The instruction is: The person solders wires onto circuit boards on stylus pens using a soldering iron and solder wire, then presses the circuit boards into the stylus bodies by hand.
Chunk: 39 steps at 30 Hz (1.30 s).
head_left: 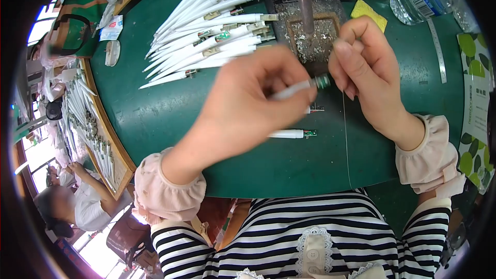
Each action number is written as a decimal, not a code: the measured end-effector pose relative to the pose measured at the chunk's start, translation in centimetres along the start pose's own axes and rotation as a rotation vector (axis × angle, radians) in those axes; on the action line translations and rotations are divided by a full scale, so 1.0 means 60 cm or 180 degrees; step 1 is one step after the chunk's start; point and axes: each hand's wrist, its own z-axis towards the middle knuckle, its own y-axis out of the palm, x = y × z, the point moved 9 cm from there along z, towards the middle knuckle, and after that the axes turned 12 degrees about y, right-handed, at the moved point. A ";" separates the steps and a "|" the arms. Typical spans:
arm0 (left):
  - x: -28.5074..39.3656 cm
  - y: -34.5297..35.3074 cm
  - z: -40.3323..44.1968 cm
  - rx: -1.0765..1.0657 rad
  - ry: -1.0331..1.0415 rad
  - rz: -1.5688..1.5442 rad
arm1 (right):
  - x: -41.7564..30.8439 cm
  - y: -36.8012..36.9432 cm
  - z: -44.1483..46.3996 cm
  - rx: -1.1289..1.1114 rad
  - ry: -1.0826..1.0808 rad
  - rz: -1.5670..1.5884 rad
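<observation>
My left hand (248, 95), blurred by motion, is closed round a white pen-shaped stick (292, 90). A small green circuit board (322, 81) at the stick's end points toward my right hand (369, 70). That hand pinches a thin solder wire (345, 129), which hangs down to the table's front edge. Just beyond my hands a soldering iron (305, 5) stands tip down over a tray (292, 36) strewn with solder bits. Below my left hand lies another white stick (289, 134) with a green board, and part of a further one shows above it.
Many white sticks with boards (206, 36) lie piled at the back left of the green table (150, 139). A yellow sponge (369, 14), a water bottle (418, 0) and a steel ruler (437, 54) are at right. Another person (88, 196) sits beyond a wooden tray (121, 168) of sticks.
</observation>
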 end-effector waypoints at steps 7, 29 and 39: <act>0.057 0.053 -0.024 -0.0627 0.1297 0.2026 | 0.002 -0.005 -0.004 0.0082 0.0067 -0.0016; 0.104 -0.116 0.010 0.0631 0.1130 0.4394 | 0.002 0.005 -0.009 -0.0210 0.0271 0.0026; 0.109 -0.093 0.010 0.0479 0.1578 0.3785 | 0.007 0.011 -0.009 -0.0237 0.0333 -0.0009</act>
